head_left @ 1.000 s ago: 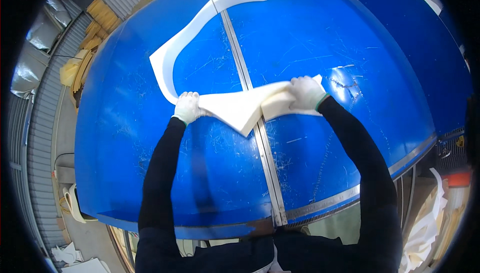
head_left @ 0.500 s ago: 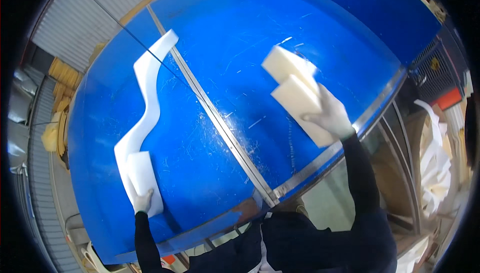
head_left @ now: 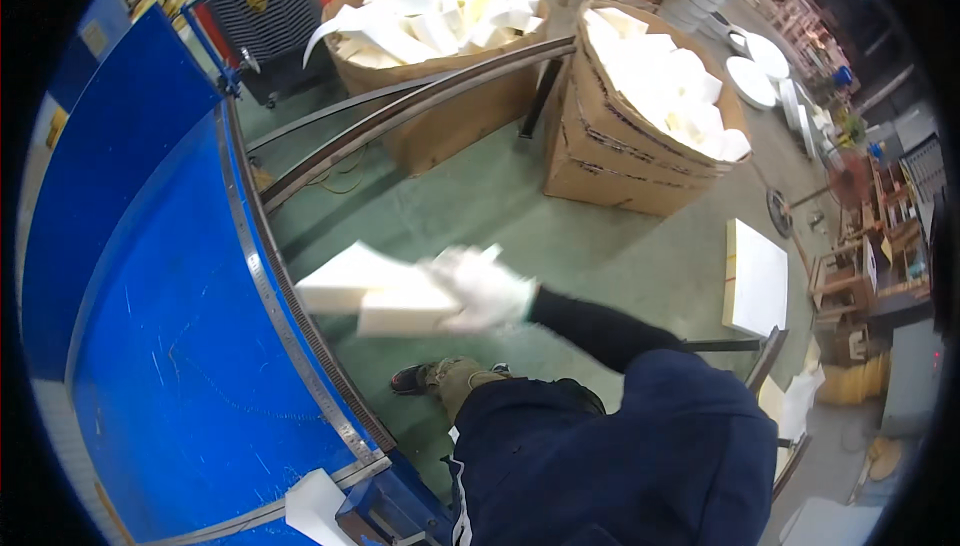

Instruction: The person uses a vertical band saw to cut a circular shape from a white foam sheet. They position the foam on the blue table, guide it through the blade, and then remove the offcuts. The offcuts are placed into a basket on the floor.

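My right hand [head_left: 480, 289], in a white glove, is closed around foam blocks [head_left: 400, 311], cream-white and blurred by motion. They are gripped together, at least two of them, one overlapping the other. This hand is off the table's edge, above the green floor. At the near corner of the blue table [head_left: 170, 376] a white foam piece [head_left: 315, 506] shows, its lower part cut off by the dark rim of the picture. My left hand is out of the picture.
Two big cardboard boxes [head_left: 610, 171] heaped with white foam offcuts [head_left: 655, 71] stand beyond the table. A curved metal rail [head_left: 400, 111] runs from the table's edge toward them. A thick white slab [head_left: 757, 276] stands on the floor at the right.
The view has swung to the right. My right hand has carried its foam blocks off the table and out over the floor. My left hand has gone out of view.
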Demonstrator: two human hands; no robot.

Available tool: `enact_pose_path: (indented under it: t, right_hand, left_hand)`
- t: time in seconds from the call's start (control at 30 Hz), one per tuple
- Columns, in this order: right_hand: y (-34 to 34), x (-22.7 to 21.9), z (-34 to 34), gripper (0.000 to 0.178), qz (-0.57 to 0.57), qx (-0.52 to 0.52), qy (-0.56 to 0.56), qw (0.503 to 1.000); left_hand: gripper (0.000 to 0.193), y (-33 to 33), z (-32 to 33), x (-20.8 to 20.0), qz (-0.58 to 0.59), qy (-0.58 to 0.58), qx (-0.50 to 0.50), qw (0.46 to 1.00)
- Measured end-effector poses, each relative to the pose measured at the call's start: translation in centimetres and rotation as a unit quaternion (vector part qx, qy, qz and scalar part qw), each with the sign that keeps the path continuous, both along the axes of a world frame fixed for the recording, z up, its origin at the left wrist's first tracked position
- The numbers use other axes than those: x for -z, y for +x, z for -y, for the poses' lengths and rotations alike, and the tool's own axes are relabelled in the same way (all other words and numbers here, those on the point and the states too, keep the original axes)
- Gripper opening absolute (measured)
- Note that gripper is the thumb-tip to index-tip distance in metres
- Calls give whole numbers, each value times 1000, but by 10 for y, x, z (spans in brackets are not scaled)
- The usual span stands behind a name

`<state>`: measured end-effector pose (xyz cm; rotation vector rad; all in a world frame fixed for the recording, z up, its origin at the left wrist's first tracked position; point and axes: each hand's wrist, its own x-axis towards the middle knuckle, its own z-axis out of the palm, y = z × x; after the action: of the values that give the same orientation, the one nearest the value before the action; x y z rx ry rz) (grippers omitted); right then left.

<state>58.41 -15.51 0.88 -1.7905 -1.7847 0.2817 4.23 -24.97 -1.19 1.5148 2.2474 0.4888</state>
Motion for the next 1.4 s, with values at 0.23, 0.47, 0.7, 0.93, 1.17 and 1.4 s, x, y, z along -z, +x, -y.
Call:
enact_pose_path:
  t: [0.23,0.47,0.7,0.93,1.17,1.4]
  right_hand:
    - [312,-126,40,55,386,421,73,818]
    - [25,-27,-130,110,64,-65,57,994]
    - [-328,-5,-231,128,151,-530,-102,828]
    - [-477,37,-290,68,20,-569,-2,822]
    - [-670,29,-391,66,37,-387,19,921]
    - [-487,-15,-441,108,276,-241,61,929]
  left_hand:
    - [49,-34,-6,0,-56,113,38,991]
    - [61,-42,-115,-12,-56,0,135,989]
    - [87,-47,-38,-28,-260,26,-45,964]
    - [45,-133,-1,3,-217,-12,-182,959]
    - [42,-273,-67,-7,-254,-60,-320,911]
    - [41,-157,-15,-5,-198,-74,-168,963]
